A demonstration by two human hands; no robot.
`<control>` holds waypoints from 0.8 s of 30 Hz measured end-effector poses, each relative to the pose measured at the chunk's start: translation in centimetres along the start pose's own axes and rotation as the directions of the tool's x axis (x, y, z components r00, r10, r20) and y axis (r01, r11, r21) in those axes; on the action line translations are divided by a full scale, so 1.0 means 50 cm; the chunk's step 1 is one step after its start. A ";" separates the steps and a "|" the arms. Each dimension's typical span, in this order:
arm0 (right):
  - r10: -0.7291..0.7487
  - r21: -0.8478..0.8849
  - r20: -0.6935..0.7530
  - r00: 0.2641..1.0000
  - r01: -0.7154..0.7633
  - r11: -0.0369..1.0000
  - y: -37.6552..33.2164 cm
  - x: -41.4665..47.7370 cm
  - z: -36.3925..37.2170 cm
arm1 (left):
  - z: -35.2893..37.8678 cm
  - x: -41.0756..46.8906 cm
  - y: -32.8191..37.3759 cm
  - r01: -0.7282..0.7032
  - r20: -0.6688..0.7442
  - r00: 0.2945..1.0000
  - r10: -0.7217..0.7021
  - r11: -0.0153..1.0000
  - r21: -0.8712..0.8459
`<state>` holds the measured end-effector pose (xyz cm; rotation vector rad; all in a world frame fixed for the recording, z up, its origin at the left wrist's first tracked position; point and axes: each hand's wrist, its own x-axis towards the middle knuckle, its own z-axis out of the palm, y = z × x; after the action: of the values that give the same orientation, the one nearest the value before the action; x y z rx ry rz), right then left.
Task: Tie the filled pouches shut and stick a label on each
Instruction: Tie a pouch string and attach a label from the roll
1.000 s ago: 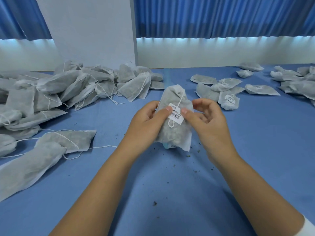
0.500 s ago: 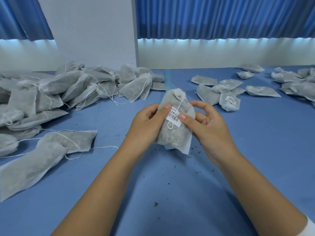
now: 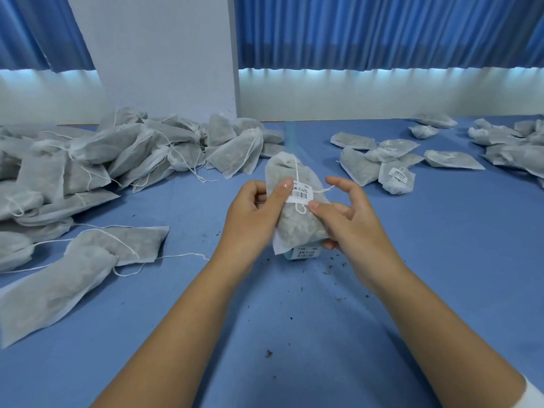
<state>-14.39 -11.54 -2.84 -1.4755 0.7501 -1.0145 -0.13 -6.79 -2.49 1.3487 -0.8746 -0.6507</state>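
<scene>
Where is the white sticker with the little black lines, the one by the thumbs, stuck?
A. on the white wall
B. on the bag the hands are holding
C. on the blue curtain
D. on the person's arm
B: the white barcode label sits on the front of the grey pouch, which the left hand and right hand hold above the blue table, with both thumbs at its edges.

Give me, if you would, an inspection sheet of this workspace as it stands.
Surface: blue tablecloth, flat.
Job's things: held pouch, tied, label on its front; pile of pouches at left, no labels showing; pouches at right, some labels showing; label strip beneath the held pouch.
Clutter: dark crumbs near the hands.
Hands: left hand grips the pouch, thumb on the label; right hand pinches it below the label.
Cables: nothing seen.
Surroundings: blue curtains, white pillar.
</scene>
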 end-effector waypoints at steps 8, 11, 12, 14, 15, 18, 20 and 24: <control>-0.098 -0.051 0.064 0.993 0.101 0.994 0.000 0.006 -0.010 | -0.022 0.023 -0.004 0.132 -0.030 0.991 -0.131 0.990 0.057; -0.005 -0.062 0.137 0.991 0.013 0.998 -0.004 0.013 -0.028 | -0.041 0.032 -0.003 0.140 -0.062 0.989 -0.134 0.984 0.107; 0.044 -0.069 0.167 0.985 -0.033 0.997 -0.004 0.015 -0.035 | -0.046 0.035 -0.002 0.151 -0.075 0.987 -0.143 0.983 0.107; 0.117 -0.068 0.162 0.980 -0.107 0.992 -0.004 0.021 -0.046 | -0.055 0.041 -0.002 0.176 -0.092 0.982 -0.164 0.975 0.133; 0.115 -0.035 0.109 0.987 -0.111 0.993 -0.003 0.026 -0.049 | -0.058 0.044 -0.003 0.192 -0.101 0.979 -0.179 0.972 0.139; 0.015 0.347 -0.174 0.985 0.047 0.937 -0.007 0.041 -0.066 | -0.061 0.051 -0.007 0.221 -0.116 0.972 -0.207 0.966 0.131; 0.010 0.567 -0.264 0.965 0.147 0.810 -0.009 0.049 -0.083 | -0.062 0.052 -0.008 0.210 -0.118 0.974 -0.193 0.965 0.154; 0.034 0.539 -0.255 0.966 0.113 0.835 0.003 0.049 -0.083 | -0.069 0.049 -0.019 0.115 -0.116 0.990 -0.083 0.943 0.314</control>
<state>-17.09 -15.56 -2.60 -0.8683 0.5380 -1.3386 4.15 -7.03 -3.02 1.7125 -0.8587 -0.5259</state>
